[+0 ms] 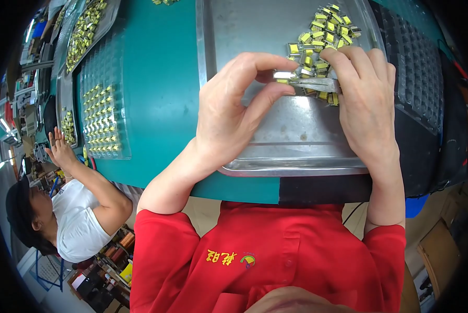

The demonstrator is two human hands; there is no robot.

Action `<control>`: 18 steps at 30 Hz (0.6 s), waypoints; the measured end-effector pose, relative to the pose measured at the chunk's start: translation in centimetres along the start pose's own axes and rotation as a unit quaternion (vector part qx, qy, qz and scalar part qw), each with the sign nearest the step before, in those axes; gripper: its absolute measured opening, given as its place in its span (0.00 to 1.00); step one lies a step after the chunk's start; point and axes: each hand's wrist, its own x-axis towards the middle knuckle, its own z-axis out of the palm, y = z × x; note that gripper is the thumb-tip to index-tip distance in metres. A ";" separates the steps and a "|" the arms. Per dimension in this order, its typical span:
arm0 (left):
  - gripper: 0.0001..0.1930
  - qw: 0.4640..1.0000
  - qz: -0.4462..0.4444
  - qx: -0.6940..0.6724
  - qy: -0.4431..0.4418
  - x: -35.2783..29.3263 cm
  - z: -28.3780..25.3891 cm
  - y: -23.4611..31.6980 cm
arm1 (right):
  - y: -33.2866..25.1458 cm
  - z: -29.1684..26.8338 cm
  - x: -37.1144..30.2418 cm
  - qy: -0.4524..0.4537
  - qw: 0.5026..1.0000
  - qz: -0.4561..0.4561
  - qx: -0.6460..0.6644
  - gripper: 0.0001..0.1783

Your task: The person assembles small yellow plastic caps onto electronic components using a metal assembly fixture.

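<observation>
L hand (229,112) pinches a small yellow part (283,79) w/ thumb + forefinger over the metal tray (296,151). R hand (364,99) grips tweezers (317,83), tips touching it, beside the parts pile (325,31).

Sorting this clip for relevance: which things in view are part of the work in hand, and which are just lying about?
In use:
- left hand, pinching a small yellow component
- right hand, holding metal tweezers to it
- pile of yellow components
- metal tray under both hands

Lying about:
- clear blister tray of components
- dark empty blister tray
- neighbouring person's hand
</observation>
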 end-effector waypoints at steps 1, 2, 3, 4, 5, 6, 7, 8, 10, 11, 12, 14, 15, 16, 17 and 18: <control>0.15 1.000 -0.001 0.000 0.000 0.0 0.0 0.0 | 0.0 0.0 0.0 0.003 1.000 -0.003 -0.004 0.24; 0.15 1.000 -0.003 -0.001 -0.002 0.0 0.0 0.0 | 0.0 0.0 0.0 0.003 1.000 -0.003 -0.003 0.24; 0.15 1.000 -0.005 -0.003 -0.004 0.0 -0.1 0.0 | 0.0 0.0 0.0 0.001 1.000 -0.005 -0.010 0.25; 0.15 1.000 -0.005 -0.003 -0.004 0.1 0.0 0.0 | 0.1 0.0 0.0 0.000 1.000 -0.006 -0.017 0.25; 0.15 1.000 0.001 -0.001 -0.001 0.1 0.0 -0.1 | 0.1 0.0 0.0 -0.001 1.000 -0.006 -0.017 0.25; 0.14 1.000 0.007 0.001 0.002 0.1 0.0 -0.2 | 0.2 0.1 0.0 0.007 1.000 -0.014 -0.027 0.25; 0.14 1.000 0.006 0.001 0.002 0.1 0.0 -0.2 | 0.2 0.1 0.0 0.014 0.999 -0.022 -0.036 0.25; 0.14 1.000 0.002 -0.003 0.003 0.1 0.0 -0.3 | 0.2 0.2 0.0 0.014 0.999 -0.022 -0.035 0.25; 0.14 1.000 -0.003 -0.008 0.004 0.0 0.0 -0.3 | 0.0 0.2 0.1 0.009 0.999 -0.024 -0.033 0.24; 0.14 1.000 -0.011 -0.004 0.003 0.0 0.0 -0.4 | 0.0 0.2 0.1 0.009 0.999 -0.024 -0.032 0.24; 0.13 1.000 -0.017 0.000 0.002 -0.1 0.0 -0.4 | 0.1 0.3 0.1 0.013 0.999 -0.026 -0.027 0.24; 0.13 0.999 -0.045 -0.026 -0.008 -0.1 0.0 -0.2 | 0.2 0.4 0.2 0.019 0.999 -0.028 -0.023 0.23; 0.13 0.996 -0.073 -0.052 -0.018 -0.2 0.0 -0.1 | 0.3 0.4 0.2 0.011 1.000 -0.026 -0.007 0.23; 0.13 0.996 -0.070 -0.050 -0.017 -0.2 -0.1 0.1 | 0.4 0.5 0.3 0.004 1.000 -0.023 0.009 0.24; 0.13 0.984 -0.126 -0.128 -0.020 -0.3 -0.1 0.2 | 0.5 0.5 0.3 0.007 1.000 -0.024 0.009 0.24; 0.13 0.962 -0.181 -0.204 -0.023 -0.3 -0.2 0.3 | 0.6 0.6 0.3 0.007 0.999 -0.016 0.028 0.24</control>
